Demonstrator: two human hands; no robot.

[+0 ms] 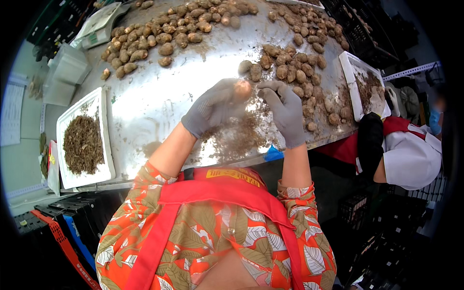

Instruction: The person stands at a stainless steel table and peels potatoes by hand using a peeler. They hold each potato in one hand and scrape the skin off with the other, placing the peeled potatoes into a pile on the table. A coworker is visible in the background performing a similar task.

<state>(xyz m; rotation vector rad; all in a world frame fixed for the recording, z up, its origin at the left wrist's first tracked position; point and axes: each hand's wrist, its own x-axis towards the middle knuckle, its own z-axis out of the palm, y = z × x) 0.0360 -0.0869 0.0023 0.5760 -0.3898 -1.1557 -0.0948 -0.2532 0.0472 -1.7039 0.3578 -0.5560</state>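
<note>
Gloved in grey, my left hand [217,107] grips a small taro corm [243,90], its pale pinkish end facing right. My right hand [286,112], in a matching glove, is just to the right of that corm and apart from it. Its fingers are bent and slightly apart, and I see nothing between them. Beneath both hands, loose brown fibres and dirt [237,136] lie on the metal table [159,94]. A heap of brown taro corms [293,67] sits just beyond my right hand.
More taro corms [163,34] cover the far left of the table. A white foam tray [108,145] of brown scrapings stands at left, near a scale [99,27] and plastic bins [67,70]. At right, a co-worker's gloved hand [377,101] is over another foam tray [348,69].
</note>
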